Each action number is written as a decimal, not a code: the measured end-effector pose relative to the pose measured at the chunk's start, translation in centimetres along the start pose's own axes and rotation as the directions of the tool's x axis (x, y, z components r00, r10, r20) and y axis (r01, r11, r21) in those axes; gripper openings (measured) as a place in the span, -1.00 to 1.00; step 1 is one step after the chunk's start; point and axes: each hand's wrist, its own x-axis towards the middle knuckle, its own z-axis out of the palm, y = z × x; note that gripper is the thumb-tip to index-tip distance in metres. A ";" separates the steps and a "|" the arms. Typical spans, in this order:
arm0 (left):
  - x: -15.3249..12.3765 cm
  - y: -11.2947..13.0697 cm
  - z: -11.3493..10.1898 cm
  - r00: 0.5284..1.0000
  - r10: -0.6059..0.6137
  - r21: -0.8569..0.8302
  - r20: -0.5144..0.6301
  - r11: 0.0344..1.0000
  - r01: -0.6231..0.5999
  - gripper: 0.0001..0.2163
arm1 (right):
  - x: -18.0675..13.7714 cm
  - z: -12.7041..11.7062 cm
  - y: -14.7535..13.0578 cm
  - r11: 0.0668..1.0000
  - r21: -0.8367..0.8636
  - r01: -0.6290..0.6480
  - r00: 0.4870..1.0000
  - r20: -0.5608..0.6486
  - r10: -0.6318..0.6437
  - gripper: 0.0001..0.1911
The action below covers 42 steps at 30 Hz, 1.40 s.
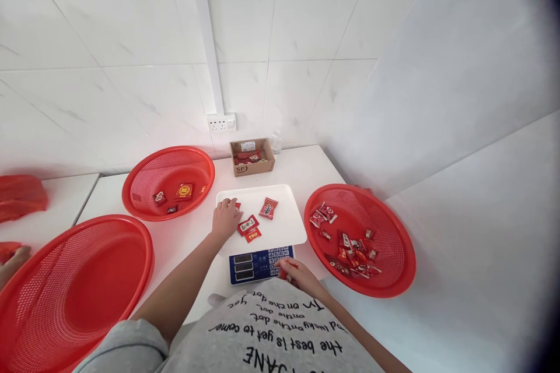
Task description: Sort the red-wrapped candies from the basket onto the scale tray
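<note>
- Just in front of the scale [258,262], by its keypad, a small red packet [285,272] is pinched in the right hand [301,278], the grip closed round it, likely so it is kept off the weighing surface.
- On the scale's white tray [286,232], the left hand [226,218] is laid over an edge packet [237,207]. Whether that grip has closed cannot be told. Loose packets [248,225] lie flat beside it.
- Right of the scale a stocked basket [371,204] is set; left, a large basket [87,280] and a sparse basket [166,166]; behind, a cardboard box [245,170].

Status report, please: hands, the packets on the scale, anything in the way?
Left hand on white tray, touching a packet. Right hand by keypad, pinching red wrapper. Three loose packets on tray; baskets off to the sides.
</note>
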 end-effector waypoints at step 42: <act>-4.9 -18.4 -15.0 0.890 -0.386 0.582 0.242 0.792 0.185 -0.40 | 1.1 -0.3 0.6 1.000 0.002 -0.028 0.999 0.043 0.028 -0.46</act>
